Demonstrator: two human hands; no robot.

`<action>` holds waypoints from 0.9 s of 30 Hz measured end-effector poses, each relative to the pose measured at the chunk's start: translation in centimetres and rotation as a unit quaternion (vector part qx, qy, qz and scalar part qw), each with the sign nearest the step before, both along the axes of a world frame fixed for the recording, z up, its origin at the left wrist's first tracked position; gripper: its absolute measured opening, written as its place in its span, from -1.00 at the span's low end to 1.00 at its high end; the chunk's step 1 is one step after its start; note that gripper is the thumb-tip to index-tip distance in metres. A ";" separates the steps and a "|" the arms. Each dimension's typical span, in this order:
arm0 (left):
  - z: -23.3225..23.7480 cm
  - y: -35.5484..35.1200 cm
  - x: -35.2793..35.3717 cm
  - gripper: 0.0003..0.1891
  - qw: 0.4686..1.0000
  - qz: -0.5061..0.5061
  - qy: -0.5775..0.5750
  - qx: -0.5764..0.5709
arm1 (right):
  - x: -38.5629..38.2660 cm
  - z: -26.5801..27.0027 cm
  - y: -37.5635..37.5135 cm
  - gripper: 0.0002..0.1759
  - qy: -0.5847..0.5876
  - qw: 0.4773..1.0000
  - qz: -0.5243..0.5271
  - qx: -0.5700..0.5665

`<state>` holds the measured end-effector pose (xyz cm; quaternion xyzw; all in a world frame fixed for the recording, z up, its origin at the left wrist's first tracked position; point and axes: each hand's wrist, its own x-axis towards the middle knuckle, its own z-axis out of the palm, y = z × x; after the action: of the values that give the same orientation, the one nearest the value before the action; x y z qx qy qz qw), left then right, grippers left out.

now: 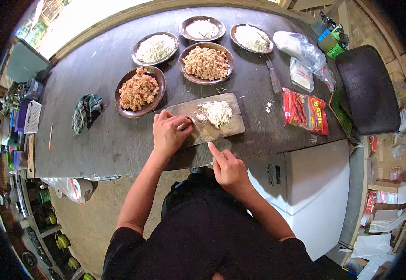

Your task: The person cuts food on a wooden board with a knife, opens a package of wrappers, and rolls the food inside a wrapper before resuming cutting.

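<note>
My right hand [231, 171] is closed round a kitchen knife, its index finger stretched along the top of the blade [200, 129]. The handle is hidden in my palm. On the left part of the wooden cutting board [234, 122], my left hand [168, 133] rests with its fingers curled together beside the blade. A small piece at its fingertips is mostly covered, so its kind does not show. Right of the blade, a pile of pale, finely cut shreds [218, 113] lies on the board.
Behind the board stand two brown plates of browned crumbly food [206, 63] [138, 91] and several plates of pale shreds [156, 47]. At right lie another knife [274, 78], a red sausage packet [304, 111] and plastic bags [301, 74]. A checked cloth [87, 112] lies left.
</note>
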<state>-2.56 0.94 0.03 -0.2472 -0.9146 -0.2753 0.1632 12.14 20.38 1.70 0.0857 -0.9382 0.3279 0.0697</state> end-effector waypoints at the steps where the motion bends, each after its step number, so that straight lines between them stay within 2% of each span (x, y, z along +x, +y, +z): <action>1: -0.3 0.0 -0.1 -0.89 1.000 -0.002 0.000 0.007 | -0.2 -0.1 -0.1 -0.37 -0.003 1.000 -0.009 0.000; 8: 0.2 0.0 0.1 -0.89 1.000 -0.002 -0.009 0.002 | -1.7 0.1 -0.4 -0.39 -0.010 0.999 -0.025 0.032; 17: 0.0 -0.1 0.0 -0.91 1.000 -0.004 0.003 -0.009 | -0.3 0.4 0.5 -0.36 -0.004 1.000 0.006 -0.006; 27: -0.2 -0.2 -0.1 -0.89 1.000 -0.003 -0.009 0.011 | -1.7 0.0 -0.3 -0.39 -0.001 1.000 -0.017 0.024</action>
<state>-2.63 0.73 -0.14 -0.2460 -0.9121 -0.2881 0.1565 10.48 20.11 1.65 0.0712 -0.9473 0.3040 0.0721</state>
